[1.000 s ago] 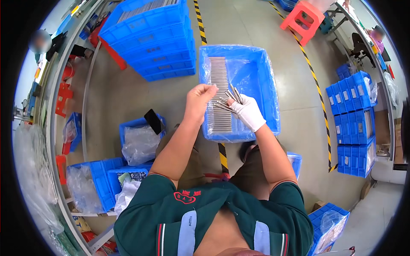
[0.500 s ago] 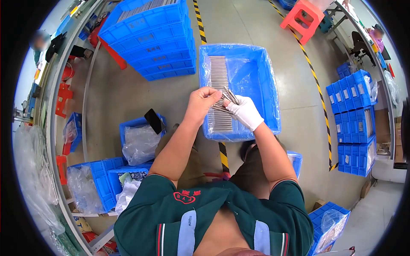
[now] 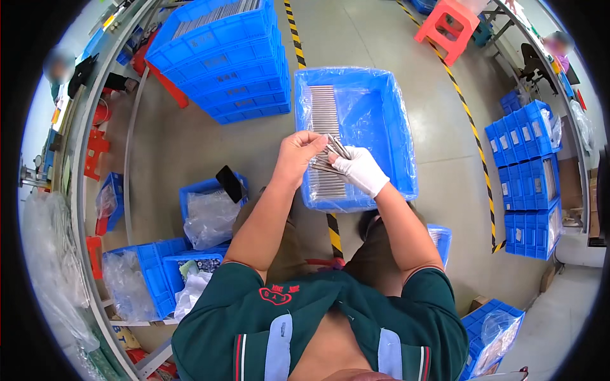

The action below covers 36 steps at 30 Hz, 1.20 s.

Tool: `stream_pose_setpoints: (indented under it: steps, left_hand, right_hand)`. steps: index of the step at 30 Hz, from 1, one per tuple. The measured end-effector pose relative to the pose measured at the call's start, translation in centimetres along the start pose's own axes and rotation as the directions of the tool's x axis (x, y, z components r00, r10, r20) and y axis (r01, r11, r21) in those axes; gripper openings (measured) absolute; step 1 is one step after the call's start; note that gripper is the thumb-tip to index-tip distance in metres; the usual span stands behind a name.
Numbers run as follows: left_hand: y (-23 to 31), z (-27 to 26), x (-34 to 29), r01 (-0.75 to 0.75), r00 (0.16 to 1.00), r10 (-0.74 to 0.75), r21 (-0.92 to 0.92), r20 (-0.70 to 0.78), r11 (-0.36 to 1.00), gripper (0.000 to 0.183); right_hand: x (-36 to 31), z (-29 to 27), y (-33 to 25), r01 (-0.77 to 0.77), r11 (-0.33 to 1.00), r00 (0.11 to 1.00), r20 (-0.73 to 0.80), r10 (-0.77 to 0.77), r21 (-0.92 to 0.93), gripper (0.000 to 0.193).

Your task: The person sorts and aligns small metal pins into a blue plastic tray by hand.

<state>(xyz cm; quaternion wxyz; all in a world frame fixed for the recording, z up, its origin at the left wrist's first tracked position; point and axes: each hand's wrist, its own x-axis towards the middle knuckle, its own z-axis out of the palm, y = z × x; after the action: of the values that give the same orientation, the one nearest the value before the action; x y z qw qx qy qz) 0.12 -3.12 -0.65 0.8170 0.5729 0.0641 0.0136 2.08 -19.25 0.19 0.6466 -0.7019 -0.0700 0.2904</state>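
Several thin metal rods (image 3: 339, 147) are bunched in my right hand (image 3: 362, 170), which wears a white glove and is closed round them. My bare left hand (image 3: 298, 155) meets the bunch from the other side, its thumb and fingertips pinching at the rods' ends. Both hands are over a blue crate (image 3: 399, 146) lined with clear plastic film. Inside its left side lies a long row of metal rods (image 3: 325, 111), stacked side by side. My hands hide part of that row.
A tall stack of blue crates (image 3: 235, 82) stands at the far left. More blue crates (image 3: 530, 181) are piled at the right. By my left forearm are a phone (image 3: 229, 183) and a bagged crate (image 3: 210, 219). A red stool (image 3: 447, 28) stands far right; people sit at both sides.
My hands stay together at the bunch of rods, with only slight shifts of the fingers. The whole view has moved a little.
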Motion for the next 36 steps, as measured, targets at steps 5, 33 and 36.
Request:
stream_pose_setpoints:
  steps: [5,33,36]
  left_hand:
    - [-0.3,-0.5,0.1,0.052,0.995,-0.056,0.04,0.08,0.998,0.01]
    - [1.4,-1.3,0.0,0.033,0.978,-0.043,0.052,0.203,0.998,0.01]
    - [1.3,-1.5,0.0,0.079,0.968,-0.081,0.021,0.239,0.997,0.01]
  right_hand:
    - [-0.3,0.1,-0.4,-0.017,0.996,1.0,-0.016,0.015,-0.087,0.017]
    - [-1.3,-0.6,-1.2,-0.265,0.929,0.901,0.409,0.144,0.259,0.042]
    - [-1.6,-0.3,-0.9,-0.207,0.955,0.93,0.345,0.124,0.214,0.042]
